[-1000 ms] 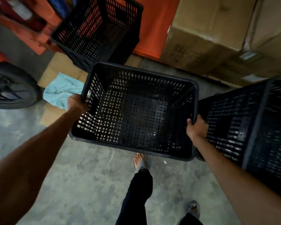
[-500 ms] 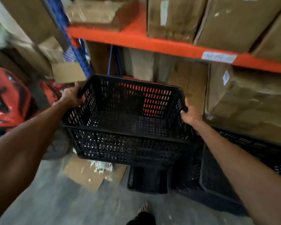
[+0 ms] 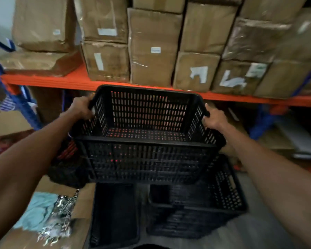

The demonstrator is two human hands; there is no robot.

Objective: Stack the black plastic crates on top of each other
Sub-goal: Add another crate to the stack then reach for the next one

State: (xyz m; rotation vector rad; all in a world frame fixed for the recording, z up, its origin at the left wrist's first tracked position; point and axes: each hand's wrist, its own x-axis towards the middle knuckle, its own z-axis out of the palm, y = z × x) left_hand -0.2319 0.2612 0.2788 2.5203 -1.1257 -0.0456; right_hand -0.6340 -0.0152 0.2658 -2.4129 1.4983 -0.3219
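While the held crate (image 3: 145, 157) hung in the air between them, the left hand (image 3: 81, 108) gripped its left rim and the right hand (image 3: 213, 118) its right rim. A lower crate (image 3: 223, 200) sat beneath the right hand.

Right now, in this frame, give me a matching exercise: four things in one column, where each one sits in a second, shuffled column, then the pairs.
Things
1. held crate
2. second crate
3. light blue cloth
4. cardboard boxes

Places
a. on the orange shelf
b. on flat cardboard, lower left
c. on the floor, below and to the right of the lifted one
d. in the air, left hand and right hand gripping its rim at either end

Pairs: 1-d, 2-c, 3-b, 4-a
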